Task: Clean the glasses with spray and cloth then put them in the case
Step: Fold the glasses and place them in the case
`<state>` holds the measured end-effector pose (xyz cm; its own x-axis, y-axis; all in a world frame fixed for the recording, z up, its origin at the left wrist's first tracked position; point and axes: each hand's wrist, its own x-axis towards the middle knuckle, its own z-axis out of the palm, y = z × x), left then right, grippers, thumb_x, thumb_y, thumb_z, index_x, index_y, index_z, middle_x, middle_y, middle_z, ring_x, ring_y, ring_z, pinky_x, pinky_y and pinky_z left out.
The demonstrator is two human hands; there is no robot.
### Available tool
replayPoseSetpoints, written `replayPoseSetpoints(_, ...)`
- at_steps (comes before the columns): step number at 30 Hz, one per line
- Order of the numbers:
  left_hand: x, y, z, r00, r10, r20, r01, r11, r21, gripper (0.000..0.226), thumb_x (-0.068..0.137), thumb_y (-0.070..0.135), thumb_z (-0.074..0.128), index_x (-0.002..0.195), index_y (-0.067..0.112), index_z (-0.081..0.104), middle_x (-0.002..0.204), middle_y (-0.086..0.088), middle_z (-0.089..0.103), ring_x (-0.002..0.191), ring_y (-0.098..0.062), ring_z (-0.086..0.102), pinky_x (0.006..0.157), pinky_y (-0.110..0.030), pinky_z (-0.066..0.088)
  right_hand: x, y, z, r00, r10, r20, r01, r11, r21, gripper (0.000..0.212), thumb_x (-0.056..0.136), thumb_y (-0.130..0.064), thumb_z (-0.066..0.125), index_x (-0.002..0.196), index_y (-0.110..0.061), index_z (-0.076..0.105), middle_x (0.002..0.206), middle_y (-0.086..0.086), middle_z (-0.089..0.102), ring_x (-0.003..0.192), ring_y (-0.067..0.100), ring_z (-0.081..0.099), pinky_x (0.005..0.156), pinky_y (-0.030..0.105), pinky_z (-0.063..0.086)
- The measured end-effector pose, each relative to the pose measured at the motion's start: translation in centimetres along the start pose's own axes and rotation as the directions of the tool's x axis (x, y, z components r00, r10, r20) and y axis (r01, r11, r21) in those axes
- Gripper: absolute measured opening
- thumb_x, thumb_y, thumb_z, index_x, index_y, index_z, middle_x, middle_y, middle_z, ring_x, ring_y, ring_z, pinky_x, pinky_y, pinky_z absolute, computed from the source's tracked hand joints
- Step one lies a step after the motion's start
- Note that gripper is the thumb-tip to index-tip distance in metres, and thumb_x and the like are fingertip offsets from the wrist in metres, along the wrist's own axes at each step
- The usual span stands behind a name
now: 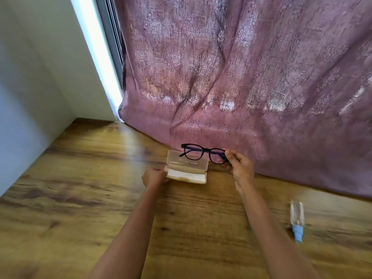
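Observation:
Black-framed glasses [203,154] hang in the air just above and behind the open translucent case [186,170]. My right hand [239,166] pinches them at their right end. The case lies on the wooden table with its lid tipped back, and a white cloth [187,175] lies in its lower half. My left hand [155,176] grips the left end of the case. A clear spray bottle [297,218] with a blue cap lies on its side at the right of the table.
The wooden table [80,198] reaches back to a mauve patterned curtain [251,77] hanging right behind the case. A white wall [30,97] closes off the left side.

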<state>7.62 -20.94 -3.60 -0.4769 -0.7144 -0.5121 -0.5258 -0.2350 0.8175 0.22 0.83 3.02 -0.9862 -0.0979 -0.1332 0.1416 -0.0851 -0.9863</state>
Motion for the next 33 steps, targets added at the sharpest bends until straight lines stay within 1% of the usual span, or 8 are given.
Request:
replayPoseSetpoints(3,0.1,-0.2,0.2,0.995,-0.069,0.067,0.076,0.993,-0.094,0.031,0.078,0.0,0.069,0.108,0.002,0.062,0.112,-0.019,0.062,0.088,-0.028,0.068,0.072,-0.033,0.058,0.1,0.3,-0.1,1.0,0.008,0.007,-0.008,1.0,-0.007,0.015,0.084,-0.021,0.064,0.096,-0.013,0.068,0.098,0.013,0.07,0.097,0.026,0.064,0.091,0.04,0.049)
replayPoseSetpoints(5,-0.3,-0.4,0.3,0.988,-0.081,0.128,0.101,0.982,-0.16,0.031,0.078,-0.006,0.066,0.108,0.001,0.062,0.116,-0.022,0.06,0.097,-0.032,0.065,0.076,-0.035,0.057,0.1,0.6,-0.1,1.0,0.009,0.006,-0.009,1.0,0.0,0.019,0.085,-0.017,0.063,0.101,-0.007,0.068,0.085,0.003,0.073,0.082,0.014,0.067,0.075,0.026,0.054)
replayPoseSetpoints(8,-1.2,-0.9,0.3,0.97,-0.046,0.24,0.104,0.966,-0.238,0.034,0.081,-0.011,0.057,0.111,0.005,0.061,0.12,-0.022,0.057,0.104,-0.036,0.061,0.079,-0.035,0.055,0.0,1.3,0.1,0.998,0.046,0.035,-0.047,0.999,0.025,0.01,0.087,-0.013,0.06,0.094,-0.011,0.067,0.077,0.0,0.07,0.069,0.012,0.066,0.06,0.017,0.055)
replayPoseSetpoints(11,-2.1,-1.3,0.3,0.95,-0.046,0.309,0.135,0.953,-0.27,0.042,0.083,-0.014,0.051,0.119,0.007,0.057,0.122,-0.018,0.053,0.111,-0.038,0.056,0.076,-0.033,0.056,-0.4,2.4,0.3,0.994,0.098,0.045,-0.097,0.995,-0.024,0.006,0.087,-0.015,0.06,0.088,-0.016,0.066,0.084,0.005,0.068,0.075,0.015,0.064,0.065,0.02,0.053)
replayPoseSetpoints(14,-2.6,-1.5,0.3,0.939,-0.025,0.344,0.125,0.954,-0.273,0.047,0.084,-0.016,0.049,0.125,0.008,0.054,0.121,-0.012,0.049,0.114,-0.038,0.054,0.078,-0.034,0.053,-0.9,3.8,0.4,0.989,0.146,0.017,-0.144,0.986,-0.084,0.014,0.087,-0.016,0.062,0.097,-0.007,0.066,0.092,0.01,0.068,0.08,0.017,0.062,0.078,0.031,0.05)
replayPoseSetpoints(19,-2.6,-2.4,0.0,0.926,0.023,0.378,0.085,0.96,-0.267,0.053,0.082,-0.018,0.051,0.128,0.01,0.052,0.111,-0.01,0.049,0.095,-0.027,0.057,0.062,-0.026,0.058,-1.6,5.3,0.1,0.978,0.202,-0.046,-0.206,0.967,-0.147,0.014,0.088,-0.011,0.06,0.099,-0.005,0.065,0.099,0.015,0.068,0.087,0.021,0.061,0.086,0.039,0.05)
replayPoseSetpoints(27,-2.4,-3.5,-0.6,0.912,0.052,0.407,0.01,0.989,-0.15,0.055,0.08,-0.013,0.059,0.125,0.018,0.055,0.126,-0.019,0.052,0.095,-0.024,0.06,0.066,-0.027,0.057,-2.1,5.8,0.3,0.983,0.145,-0.113,-0.176,0.921,-0.348,0.016,0.089,-0.017,0.059,0.101,-0.007,0.064,0.094,0.008,0.068,0.078,0.016,0.061,0.062,0.023,0.047)
replayPoseSetpoints(33,-2.6,-3.5,-0.7,0.905,0.084,0.417,-0.059,0.996,-0.073,0.042,0.085,0.0,0.059,0.122,0.019,0.056,0.128,-0.017,0.053,0.103,-0.024,0.059,0.072,-0.028,0.055,-2.7,5.9,1.0,0.983,0.105,-0.15,-0.165,0.862,-0.479,0.017,0.085,-0.024,0.064,0.088,-0.01,0.056,0.086,0.006,0.066,0.075,0.019,0.059,0.065,0.029,0.045)
